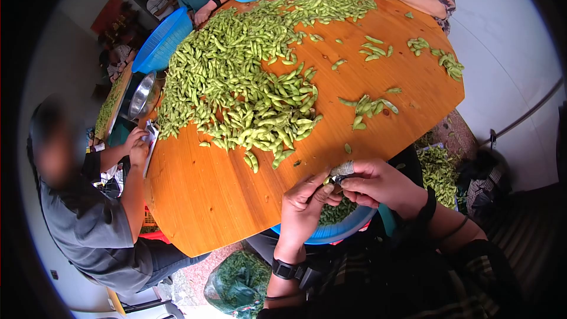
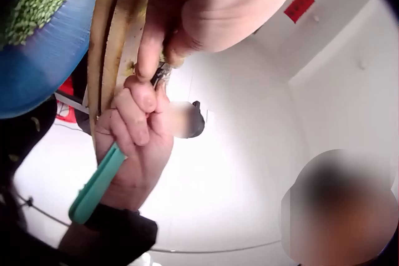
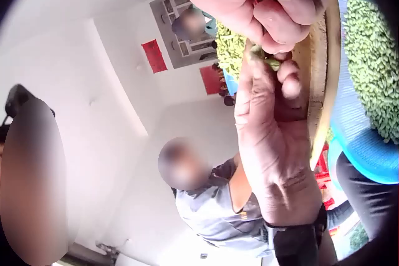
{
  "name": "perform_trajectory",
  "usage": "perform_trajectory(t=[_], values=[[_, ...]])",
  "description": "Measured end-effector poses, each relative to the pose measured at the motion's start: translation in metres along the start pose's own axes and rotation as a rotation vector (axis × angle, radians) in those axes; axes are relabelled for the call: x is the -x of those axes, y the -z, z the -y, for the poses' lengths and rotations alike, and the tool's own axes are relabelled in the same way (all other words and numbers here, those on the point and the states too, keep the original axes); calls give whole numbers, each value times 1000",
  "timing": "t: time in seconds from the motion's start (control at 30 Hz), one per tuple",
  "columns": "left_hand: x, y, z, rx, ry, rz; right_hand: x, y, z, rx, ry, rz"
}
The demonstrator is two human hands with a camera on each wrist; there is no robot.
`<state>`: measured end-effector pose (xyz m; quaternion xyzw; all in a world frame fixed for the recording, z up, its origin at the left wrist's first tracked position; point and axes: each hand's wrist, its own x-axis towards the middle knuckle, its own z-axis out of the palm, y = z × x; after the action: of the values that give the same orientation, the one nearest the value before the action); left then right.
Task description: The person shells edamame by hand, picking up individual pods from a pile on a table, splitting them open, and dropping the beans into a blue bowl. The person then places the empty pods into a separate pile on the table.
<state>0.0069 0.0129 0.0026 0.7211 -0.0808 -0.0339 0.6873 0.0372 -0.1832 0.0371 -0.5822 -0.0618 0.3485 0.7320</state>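
Above a blue basin of shelled green beans, my two hands meet close to the table edge. Between thumb and fingers, my left hand pinches a green soybean pod, mostly covered by the fingertips. My right hand grips a small dark tool with a shiny metal end, right at the pod. A grey wrap shows on one right finger. Below the right palm sticks out a teal strip; its join with the tool is hidden by the fingers.
A large heap of pods covers much of the wooden table, with small pod clusters on the right. Other people sit around it, near blue baskets and a metal bowl. A green mesh sack stands on the floor.
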Motion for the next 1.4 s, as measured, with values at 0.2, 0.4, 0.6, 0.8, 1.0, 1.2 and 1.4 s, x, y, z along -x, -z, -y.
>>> perform_trajectory(t=[0.2,0.4,0.6,0.8,1.0,1.2,1.4], values=[[-5,4,-10,453,232,20,0,2,5,29,3,-7],[-5,-14,-8,321,127,-110,1,-15,-5,405,406,-194],[-7,-13,0,415,166,-195,-4,-16,-10,388,411,-204],[-7,-16,-6,444,164,-191,-9,-16,-9,439,463,-254],[-2,-16,9,270,21,-180,-6,-23,-7,390,488,-233],[-5,-15,-4,368,162,-237,-8,-20,-18,468,483,-274],[-5,-16,-1,317,185,-232,-7,-20,-17,472,551,-277]])
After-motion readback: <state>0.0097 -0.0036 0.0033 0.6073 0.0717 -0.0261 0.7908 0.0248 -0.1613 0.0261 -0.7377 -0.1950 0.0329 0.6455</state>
